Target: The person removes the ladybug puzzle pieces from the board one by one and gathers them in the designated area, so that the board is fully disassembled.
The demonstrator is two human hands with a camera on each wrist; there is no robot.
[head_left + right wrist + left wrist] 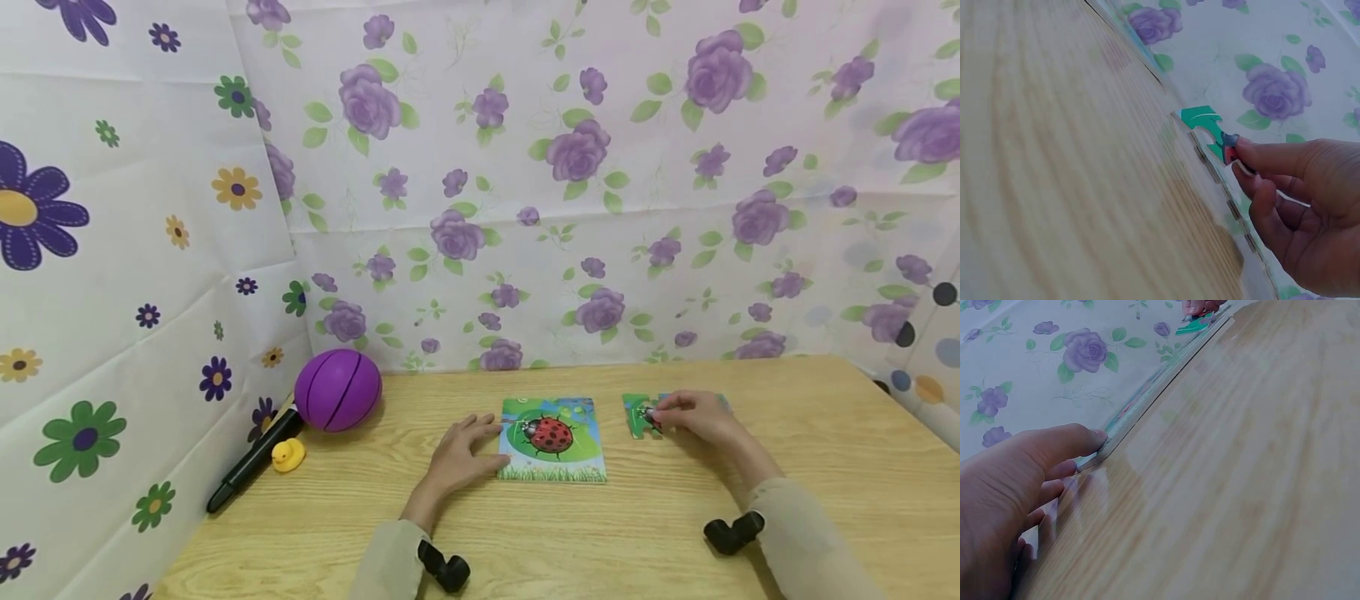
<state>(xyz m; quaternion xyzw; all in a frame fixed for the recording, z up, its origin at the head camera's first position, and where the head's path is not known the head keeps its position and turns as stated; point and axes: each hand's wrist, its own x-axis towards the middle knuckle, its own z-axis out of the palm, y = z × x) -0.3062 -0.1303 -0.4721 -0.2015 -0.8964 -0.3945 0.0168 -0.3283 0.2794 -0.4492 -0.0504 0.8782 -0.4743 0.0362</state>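
A square ladybug picture board [555,467] lies flat on the table. My left hand [459,454] rests at its left edge with the fingers spread; in the left wrist view the thumb [1069,442] touches the board's corner. To the right of the board, my right hand [701,417] pinches a green and red puzzle piece [1229,154] between thumb and fingertips. Other jigsaw pieces [634,410] lie beneath and beside that hand, partly hidden by it; a blue bit [724,402] shows behind the fingers.
At the left of the wooden table [562,542] sit a purple ball [339,390], a small yellow rubber duck [288,455] and a black stick-like object [255,460]. Flowered cloth [525,275] hangs behind the table and along its left side.
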